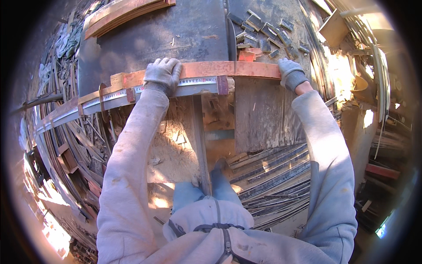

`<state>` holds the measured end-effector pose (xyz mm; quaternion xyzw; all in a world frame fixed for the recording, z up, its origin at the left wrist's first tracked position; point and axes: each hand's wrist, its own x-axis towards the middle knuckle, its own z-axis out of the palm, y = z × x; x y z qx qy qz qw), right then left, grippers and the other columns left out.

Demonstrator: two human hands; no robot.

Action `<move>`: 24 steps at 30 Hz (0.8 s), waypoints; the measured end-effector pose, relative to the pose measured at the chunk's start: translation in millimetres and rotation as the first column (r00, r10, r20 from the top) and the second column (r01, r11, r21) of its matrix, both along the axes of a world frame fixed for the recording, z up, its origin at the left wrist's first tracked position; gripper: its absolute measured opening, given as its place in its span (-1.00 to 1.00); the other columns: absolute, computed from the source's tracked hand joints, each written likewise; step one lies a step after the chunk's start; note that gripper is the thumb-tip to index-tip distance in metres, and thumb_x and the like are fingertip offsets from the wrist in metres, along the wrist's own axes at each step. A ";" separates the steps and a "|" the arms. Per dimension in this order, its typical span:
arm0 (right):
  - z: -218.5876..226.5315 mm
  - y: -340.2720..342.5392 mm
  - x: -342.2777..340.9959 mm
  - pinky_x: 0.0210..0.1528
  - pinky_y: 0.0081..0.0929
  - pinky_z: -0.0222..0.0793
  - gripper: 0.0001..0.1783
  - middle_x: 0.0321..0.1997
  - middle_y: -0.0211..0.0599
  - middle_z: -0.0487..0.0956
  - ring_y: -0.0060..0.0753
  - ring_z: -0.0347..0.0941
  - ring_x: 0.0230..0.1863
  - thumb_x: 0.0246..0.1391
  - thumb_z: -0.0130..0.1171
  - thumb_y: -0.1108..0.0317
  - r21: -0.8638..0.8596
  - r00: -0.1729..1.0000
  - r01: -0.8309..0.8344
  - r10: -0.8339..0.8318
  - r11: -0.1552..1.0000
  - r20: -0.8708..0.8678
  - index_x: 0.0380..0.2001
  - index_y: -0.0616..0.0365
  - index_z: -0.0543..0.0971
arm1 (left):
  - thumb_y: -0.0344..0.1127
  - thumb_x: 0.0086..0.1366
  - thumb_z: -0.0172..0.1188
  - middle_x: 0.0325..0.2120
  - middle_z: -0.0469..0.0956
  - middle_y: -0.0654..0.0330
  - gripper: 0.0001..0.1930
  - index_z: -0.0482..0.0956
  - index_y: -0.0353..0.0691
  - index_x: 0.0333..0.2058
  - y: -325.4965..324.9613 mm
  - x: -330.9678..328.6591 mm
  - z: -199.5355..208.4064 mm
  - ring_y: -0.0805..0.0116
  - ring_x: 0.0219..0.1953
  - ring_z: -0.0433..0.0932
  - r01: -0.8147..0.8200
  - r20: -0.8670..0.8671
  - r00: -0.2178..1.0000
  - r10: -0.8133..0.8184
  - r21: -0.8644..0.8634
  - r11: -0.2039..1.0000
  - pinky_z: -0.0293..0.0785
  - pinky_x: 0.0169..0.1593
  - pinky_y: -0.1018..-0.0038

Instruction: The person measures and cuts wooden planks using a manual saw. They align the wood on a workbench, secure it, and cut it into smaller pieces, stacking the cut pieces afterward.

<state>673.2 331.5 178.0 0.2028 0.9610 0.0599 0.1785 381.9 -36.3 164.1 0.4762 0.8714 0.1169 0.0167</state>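
Observation:
A long reddish wooden plank (206, 68) lies crosswise in front of me, along the near side of a dark worktop (162, 39). My left hand (162, 74), in a grey knit glove, is closed over the plank left of centre. At the plank's right end my right hand (291, 72), gloved alike, is closed on it, though its fingertips are partly hidden. A white measuring scale (198, 81) with dark marks runs along a rail just below the plank. A small reddish-brown block (223, 85) sits across that rail, between my hands.
Several dark-faced wood offcuts (268, 31) are scattered beyond the plank. Stacked boards (127, 16) lie at the far left of the worktop. A dark panel (263, 114) stands below the plank's right half. Long thin strips (277, 176) lie in a pile near my legs.

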 end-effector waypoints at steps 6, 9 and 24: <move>10.8 -56.4 61.8 0.09 -0.02 0.60 -0.66 -0.04 0.18 0.70 0.19 0.67 0.05 0.07 0.39 0.25 -0.137 0.970 0.241 -0.241 0.961 0.021 -0.13 0.20 0.64 | 0.05 0.52 0.10 -0.07 0.69 0.13 -0.67 0.69 -0.01 -0.04 3.0 6.1 6.3 0.09 0.08 0.61 -0.029 0.021 0.999 0.029 0.001 1.000 0.50 0.21 0.16; 30.7 -90.1 114.1 0.07 -0.06 0.59 -0.54 -0.10 0.15 0.73 0.16 0.68 0.04 -0.05 0.47 0.14 -0.244 0.907 0.421 -0.408 0.873 0.105 -0.13 0.19 0.64 | 0.13 0.49 0.12 -0.01 0.67 0.08 -0.58 0.69 -0.02 0.03 4.2 17.9 20.3 0.06 0.12 0.59 -0.011 0.020 1.000 0.013 -0.110 0.994 0.48 0.24 0.13; 101.2 -164.1 181.7 0.00 -0.15 0.63 -0.24 -0.16 -0.07 0.76 -0.02 0.72 -0.09 -0.51 0.73 0.16 -0.594 0.628 0.696 -0.742 0.402 0.234 -0.11 0.17 0.67 | 0.16 0.03 0.57 0.07 0.55 -0.16 -0.24 0.62 -0.31 0.05 -31.4 39.9 98.0 -0.12 0.17 0.54 0.309 0.763 0.643 0.063 -0.334 0.890 0.45 0.29 0.19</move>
